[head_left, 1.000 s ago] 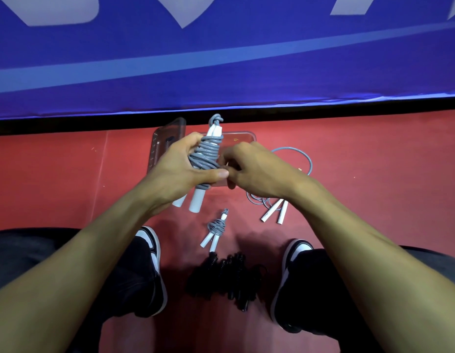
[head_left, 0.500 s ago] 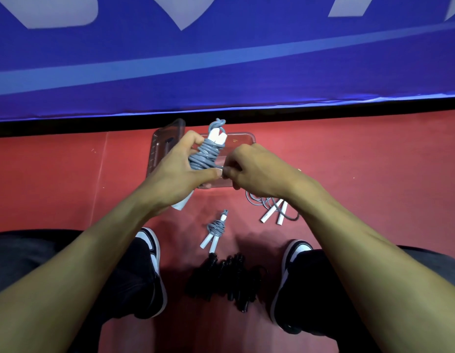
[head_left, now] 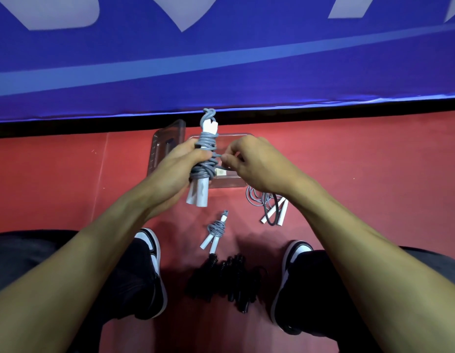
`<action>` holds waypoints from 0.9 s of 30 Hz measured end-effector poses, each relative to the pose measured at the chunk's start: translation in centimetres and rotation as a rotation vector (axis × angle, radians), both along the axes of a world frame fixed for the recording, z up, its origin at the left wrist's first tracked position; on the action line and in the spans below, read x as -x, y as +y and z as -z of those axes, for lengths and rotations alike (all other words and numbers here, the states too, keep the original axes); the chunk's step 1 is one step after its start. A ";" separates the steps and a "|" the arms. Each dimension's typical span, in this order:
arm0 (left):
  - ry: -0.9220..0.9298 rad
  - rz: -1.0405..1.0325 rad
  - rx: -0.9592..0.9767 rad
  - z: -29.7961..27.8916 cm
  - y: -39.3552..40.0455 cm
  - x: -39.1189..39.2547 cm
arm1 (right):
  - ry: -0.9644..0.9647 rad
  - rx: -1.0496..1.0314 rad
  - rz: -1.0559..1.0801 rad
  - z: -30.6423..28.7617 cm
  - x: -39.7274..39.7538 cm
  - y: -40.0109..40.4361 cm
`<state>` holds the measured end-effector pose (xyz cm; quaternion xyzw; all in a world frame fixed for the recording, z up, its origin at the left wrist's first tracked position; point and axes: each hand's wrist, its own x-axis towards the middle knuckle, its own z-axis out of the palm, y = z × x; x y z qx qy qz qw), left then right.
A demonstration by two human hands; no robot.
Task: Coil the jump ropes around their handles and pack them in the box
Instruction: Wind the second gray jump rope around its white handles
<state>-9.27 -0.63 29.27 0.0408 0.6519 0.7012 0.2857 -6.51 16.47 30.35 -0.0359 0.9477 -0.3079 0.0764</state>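
My left hand (head_left: 176, 168) grips a grey jump rope (head_left: 205, 159) coiled around its two white handles, held upright above the floor. My right hand (head_left: 249, 161) pinches the loose end of that rope beside the coil. Behind both hands lies the clear plastic box (head_left: 226, 183), its lid (head_left: 167, 142) standing up at its left. On the red floor lie a second coiled grey rope (head_left: 216, 229) with white handles, an uncoiled grey rope (head_left: 268, 206) under my right wrist, and a heap of black ropes (head_left: 226, 278) between my shoes.
A blue banner (head_left: 221, 59) with a black strip along its foot closes the far side. My two black and white shoes (head_left: 148, 271) (head_left: 293, 281) and dark trouser legs flank the ropes on the red floor (head_left: 55, 187).
The coiled rope has turned more upright and risen a little in my left hand. My right hand has drawn the rope's end tight against the coil. The loose loop on the floor is gone.
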 end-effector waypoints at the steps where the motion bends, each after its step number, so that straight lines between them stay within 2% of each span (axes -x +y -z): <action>1: 0.018 0.016 0.005 0.1 0.0 0.0 | 0.003 -0.002 0.002 0.0 0.0 0.0; 7: 0.145 0.102 0.128 0.0 -0.7 0.0 | -0.003 0.049 -0.001 -0.3 -0.4 -0.3; 16: 0.149 0.148 0.036 0.0 -0.7 -0.4 | -0.006 0.081 -0.008 -0.3 -0.4 -0.4; 20: 0.086 0.141 -0.037 0.3 -0.9 0.0 | 0.009 0.068 -0.003 -0.1 -0.4 -0.2; 27: 0.223 0.062 0.078 -0.6 -0.7 -0.3 | -0.011 0.190 -0.028 -0.8 -0.6 -0.4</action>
